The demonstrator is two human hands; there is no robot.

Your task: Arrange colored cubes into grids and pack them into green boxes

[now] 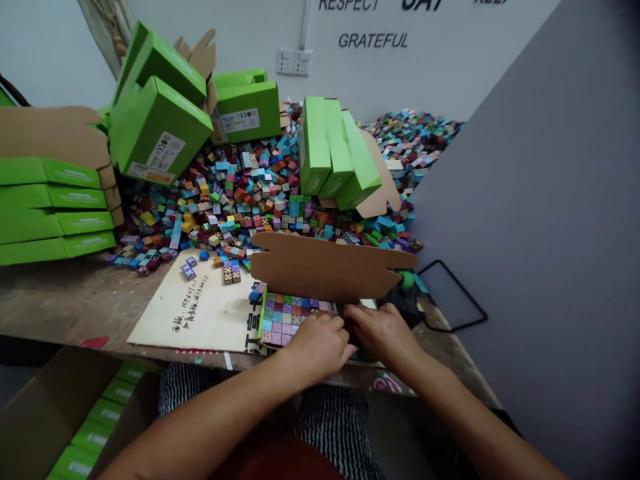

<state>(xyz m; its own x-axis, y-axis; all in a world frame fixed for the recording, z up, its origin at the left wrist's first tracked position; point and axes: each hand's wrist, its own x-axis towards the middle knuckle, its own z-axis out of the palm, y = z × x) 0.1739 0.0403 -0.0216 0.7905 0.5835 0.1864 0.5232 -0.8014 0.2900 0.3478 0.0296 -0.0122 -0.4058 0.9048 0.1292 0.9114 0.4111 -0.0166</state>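
Note:
An open green box (262, 317) lies at the table's near edge, its brown cardboard lid (325, 270) standing up behind it. Rows of small coloured cubes (285, 315) fill its left part. My left hand (320, 343) rests palm down on the cubes, fingers curled together over them. My right hand (383, 333) lies beside it on the box's right part, fingers bent down onto the contents. What the fingertips press is hidden under both hands.
A big heap of loose coloured cubes (250, 187) covers the table behind. Closed green boxes (160, 130) lie on the heap, with flat ones stacked at left (50, 207). A written cardboard sheet (200, 310), a black cable (450, 293), a grey partition (540, 220) at right.

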